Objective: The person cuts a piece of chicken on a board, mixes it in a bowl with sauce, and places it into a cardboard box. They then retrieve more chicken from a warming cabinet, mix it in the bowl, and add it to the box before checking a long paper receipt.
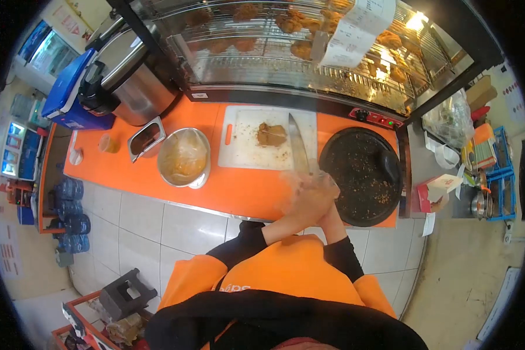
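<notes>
My left hand [305,201] and my right hand [328,188] are pressed together at the table's front edge, below the cutting board. Motion smears the fingers, and a translucent haze, perhaps thin plastic, surrounds them. Just beyond them a large kitchen knife [297,143] lies on the right side of the white cutting board [245,157], blade pointing away; its handle end is partly hidden by my hands. A brown, breaded-looking piece of food [272,135] with crumbs around it rests mid-board. Close by on the right is a round black tray [356,201] scattered with crumbs.
A steel bowl [206,169] of orange-yellow contents and a small rectangular steel container [135,153] stand left of the board. Behind them are a large steel pot [140,93] and a blue box [70,87]. A glass warming cabinet [274,93] with fried pieces lines the back.
</notes>
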The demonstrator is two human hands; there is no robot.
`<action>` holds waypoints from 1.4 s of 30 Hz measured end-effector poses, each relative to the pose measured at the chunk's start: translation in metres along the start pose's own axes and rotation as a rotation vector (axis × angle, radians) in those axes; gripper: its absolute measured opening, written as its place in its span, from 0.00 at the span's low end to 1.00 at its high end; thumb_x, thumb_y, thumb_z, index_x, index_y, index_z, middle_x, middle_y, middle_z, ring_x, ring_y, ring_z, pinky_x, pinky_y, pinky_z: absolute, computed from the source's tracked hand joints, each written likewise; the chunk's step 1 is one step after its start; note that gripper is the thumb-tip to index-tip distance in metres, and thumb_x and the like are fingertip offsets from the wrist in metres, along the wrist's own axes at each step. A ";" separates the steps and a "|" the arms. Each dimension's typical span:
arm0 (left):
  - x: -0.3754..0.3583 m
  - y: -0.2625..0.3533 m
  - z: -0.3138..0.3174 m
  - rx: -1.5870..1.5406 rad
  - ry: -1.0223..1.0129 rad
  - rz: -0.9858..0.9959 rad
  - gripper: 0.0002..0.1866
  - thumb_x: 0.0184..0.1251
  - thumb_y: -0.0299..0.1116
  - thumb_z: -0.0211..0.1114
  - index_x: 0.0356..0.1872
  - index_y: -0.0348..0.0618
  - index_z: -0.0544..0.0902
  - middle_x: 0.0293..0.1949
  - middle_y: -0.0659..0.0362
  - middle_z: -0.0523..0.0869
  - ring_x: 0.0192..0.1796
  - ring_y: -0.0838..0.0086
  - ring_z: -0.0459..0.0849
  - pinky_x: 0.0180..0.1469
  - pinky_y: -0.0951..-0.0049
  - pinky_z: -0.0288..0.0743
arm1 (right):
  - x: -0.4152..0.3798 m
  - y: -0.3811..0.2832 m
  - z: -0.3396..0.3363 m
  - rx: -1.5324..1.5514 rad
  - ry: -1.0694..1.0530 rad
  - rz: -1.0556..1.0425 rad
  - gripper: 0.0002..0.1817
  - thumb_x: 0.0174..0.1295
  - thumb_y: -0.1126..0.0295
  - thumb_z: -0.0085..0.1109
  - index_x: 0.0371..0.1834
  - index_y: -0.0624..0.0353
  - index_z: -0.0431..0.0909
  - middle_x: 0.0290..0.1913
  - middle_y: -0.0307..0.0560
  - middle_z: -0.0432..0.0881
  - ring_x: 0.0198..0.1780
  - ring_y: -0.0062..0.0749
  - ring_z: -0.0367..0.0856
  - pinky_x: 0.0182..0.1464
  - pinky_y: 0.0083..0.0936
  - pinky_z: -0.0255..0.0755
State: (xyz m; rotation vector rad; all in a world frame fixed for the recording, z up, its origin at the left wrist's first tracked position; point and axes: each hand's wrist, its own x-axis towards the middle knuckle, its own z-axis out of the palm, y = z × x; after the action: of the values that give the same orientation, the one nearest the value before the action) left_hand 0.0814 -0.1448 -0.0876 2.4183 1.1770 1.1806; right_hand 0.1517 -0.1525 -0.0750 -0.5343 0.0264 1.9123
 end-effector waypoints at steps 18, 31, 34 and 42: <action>-0.003 -0.007 -0.112 -0.611 -0.508 -0.158 0.22 0.61 0.31 0.60 0.57 0.44 0.71 0.35 0.49 0.81 0.37 0.55 0.81 0.39 0.62 0.74 | 0.030 0.050 -0.010 -1.056 0.301 -0.303 0.42 0.57 0.35 0.33 0.70 0.50 0.52 0.57 0.51 0.68 0.55 0.44 0.68 0.56 0.42 0.64; 0.081 -0.213 -0.147 -0.068 -0.236 0.093 0.13 0.60 0.23 0.56 0.46 0.45 0.79 0.35 0.55 0.82 0.43 0.61 0.79 0.49 0.61 0.69 | 0.046 0.069 -0.012 -1.565 0.765 -0.140 0.20 0.66 0.61 0.41 0.60 0.53 0.66 0.38 0.55 0.78 0.40 0.45 0.78 0.43 0.39 0.69; 0.112 -0.253 -0.094 -0.054 -0.382 0.329 0.16 0.58 0.22 0.55 0.48 0.46 0.77 0.44 0.56 0.81 0.57 0.62 0.74 0.63 0.58 0.60 | 0.078 0.083 -0.005 -1.533 0.776 -0.073 0.16 0.67 0.58 0.40 0.50 0.54 0.70 0.35 0.50 0.78 0.38 0.41 0.78 0.40 0.36 0.69; 0.141 -0.310 0.001 -0.225 -1.041 0.255 0.26 0.72 0.43 0.38 0.69 0.50 0.58 0.68 0.54 0.61 0.73 0.65 0.51 0.74 0.61 0.35 | 0.122 0.108 -0.043 -1.490 0.817 0.023 0.22 0.69 0.50 0.38 0.32 0.55 0.75 0.27 0.42 0.80 0.33 0.35 0.78 0.34 0.32 0.68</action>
State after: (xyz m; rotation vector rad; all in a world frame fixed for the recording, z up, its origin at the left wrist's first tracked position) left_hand -0.0442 0.1642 -0.1579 2.4523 0.3876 -0.0238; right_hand 0.0345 -0.1004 -0.1835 -2.2354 -0.9065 1.2966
